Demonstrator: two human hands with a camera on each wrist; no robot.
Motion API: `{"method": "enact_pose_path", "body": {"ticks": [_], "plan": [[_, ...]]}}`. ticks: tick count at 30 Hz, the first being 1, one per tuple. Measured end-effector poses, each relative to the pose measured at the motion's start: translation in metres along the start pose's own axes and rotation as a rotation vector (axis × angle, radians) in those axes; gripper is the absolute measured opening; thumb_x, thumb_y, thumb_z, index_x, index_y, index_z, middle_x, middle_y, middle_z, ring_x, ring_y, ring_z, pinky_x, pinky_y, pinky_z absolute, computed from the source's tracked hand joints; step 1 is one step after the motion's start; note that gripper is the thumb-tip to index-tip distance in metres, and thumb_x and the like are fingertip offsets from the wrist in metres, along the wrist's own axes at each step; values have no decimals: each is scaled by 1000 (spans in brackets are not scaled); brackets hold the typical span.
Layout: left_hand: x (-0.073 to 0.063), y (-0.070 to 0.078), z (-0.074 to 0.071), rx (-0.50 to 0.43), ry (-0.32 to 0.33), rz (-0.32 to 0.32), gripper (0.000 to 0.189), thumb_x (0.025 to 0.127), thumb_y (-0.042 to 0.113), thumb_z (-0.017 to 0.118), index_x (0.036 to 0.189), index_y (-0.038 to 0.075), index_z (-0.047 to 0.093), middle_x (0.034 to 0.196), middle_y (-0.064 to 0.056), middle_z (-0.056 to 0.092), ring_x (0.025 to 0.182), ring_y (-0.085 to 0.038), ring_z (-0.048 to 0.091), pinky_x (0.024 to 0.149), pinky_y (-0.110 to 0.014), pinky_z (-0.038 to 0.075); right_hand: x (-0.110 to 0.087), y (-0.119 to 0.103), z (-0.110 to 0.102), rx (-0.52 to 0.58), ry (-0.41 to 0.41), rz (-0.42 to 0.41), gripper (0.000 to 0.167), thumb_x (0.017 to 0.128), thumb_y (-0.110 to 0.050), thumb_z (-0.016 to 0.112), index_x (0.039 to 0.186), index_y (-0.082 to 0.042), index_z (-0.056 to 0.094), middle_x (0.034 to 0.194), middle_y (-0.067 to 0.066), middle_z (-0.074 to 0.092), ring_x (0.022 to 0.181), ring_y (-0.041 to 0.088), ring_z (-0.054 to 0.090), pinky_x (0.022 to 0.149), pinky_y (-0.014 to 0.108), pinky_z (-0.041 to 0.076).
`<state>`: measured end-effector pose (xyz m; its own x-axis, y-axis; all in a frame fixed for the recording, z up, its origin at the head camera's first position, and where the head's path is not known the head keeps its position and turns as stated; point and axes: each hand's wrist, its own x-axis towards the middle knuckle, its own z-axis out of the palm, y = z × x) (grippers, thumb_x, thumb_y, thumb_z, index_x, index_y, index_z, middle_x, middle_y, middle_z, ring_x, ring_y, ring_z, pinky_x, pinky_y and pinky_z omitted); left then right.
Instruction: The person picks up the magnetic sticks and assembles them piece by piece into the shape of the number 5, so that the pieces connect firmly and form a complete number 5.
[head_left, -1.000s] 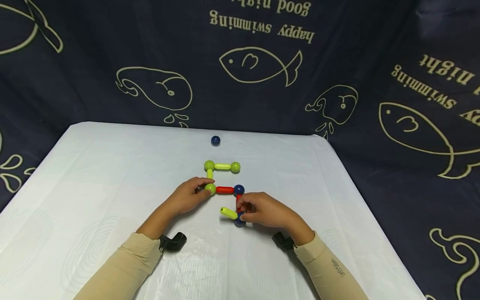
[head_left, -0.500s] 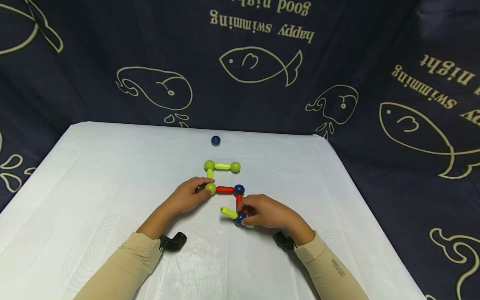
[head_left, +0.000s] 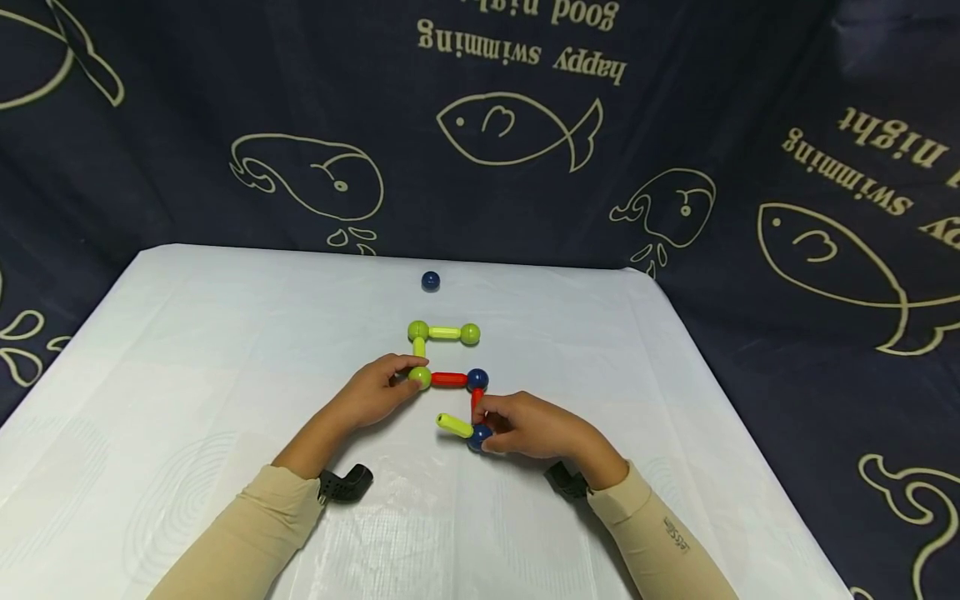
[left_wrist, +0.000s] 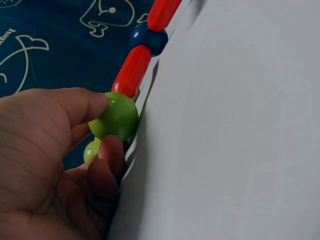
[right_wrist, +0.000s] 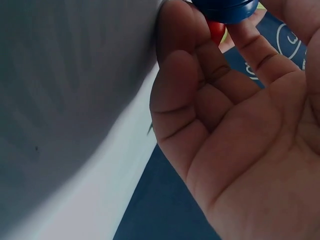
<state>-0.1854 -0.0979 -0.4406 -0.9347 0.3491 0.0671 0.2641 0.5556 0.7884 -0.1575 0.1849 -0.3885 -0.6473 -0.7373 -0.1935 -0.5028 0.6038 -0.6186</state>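
A chain of magnetic balls and rods lies on the white table. My left hand (head_left: 378,392) pinches the lower green ball (left_wrist: 117,117) between thumb and fingers. From that ball a red rod (head_left: 449,380) runs right to a blue ball (head_left: 477,380), and a second red rod (head_left: 477,400) comes down toward me. At its near end, my right hand (head_left: 536,425) holds another blue ball (right_wrist: 227,9) with thumb and curled fingers. A yellow-green rod (head_left: 454,425) sticks out leftward from this ball, its far end free. The right fingers partly cover the second red rod.
Beyond the left hand, a yellow-green rod (head_left: 419,347) leads to an upper green ball (head_left: 418,331). Another rod (head_left: 445,332) joins that to a green ball (head_left: 470,334). A loose blue ball (head_left: 431,282) lies near the table's far edge, before a dark printed curtain (head_left: 300,83).
My right hand has shifted slightly toward me around the near blue ball, showing more of it. The yellow-green rod has moved a little left. The left hand stays put.
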Motion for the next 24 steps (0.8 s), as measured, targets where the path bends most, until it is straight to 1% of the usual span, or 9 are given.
{"method": "enact_pose_path", "body": {"ticks": [6, 18, 24], "plan": [[0, 1, -1, -2, -4, -1, 35, 97, 20, 64, 131, 13, 64, 115, -8, 62, 89, -20, 54, 79, -39, 44, 1, 1, 1, -5, -3, -8, 19, 92, -19, 73, 108, -15, 62, 78, -8, 53, 71, 7, 49, 63, 24, 40], [0, 1, -1, -2, -4, -2, 34, 97, 19, 64, 131, 13, 64, 115, -8, 62, 89, -21, 53, 80, -38, 44, 3, 3, 2, 1, -13, 6, 17, 95, -21, 69, 111, -21, 65, 78, -10, 53, 72, 7, 50, 65, 25, 41], [0, 1, -1, -4, -6, 0, 34, 97, 19, 64, 131, 12, 64, 111, -7, 62, 87, -20, 53, 78, -38, 44, 3, 4, 2, 23, -19, 24, 18, 95, -21, 68, 112, -23, 66, 77, -10, 53, 74, 8, 51, 66, 26, 42]]}}
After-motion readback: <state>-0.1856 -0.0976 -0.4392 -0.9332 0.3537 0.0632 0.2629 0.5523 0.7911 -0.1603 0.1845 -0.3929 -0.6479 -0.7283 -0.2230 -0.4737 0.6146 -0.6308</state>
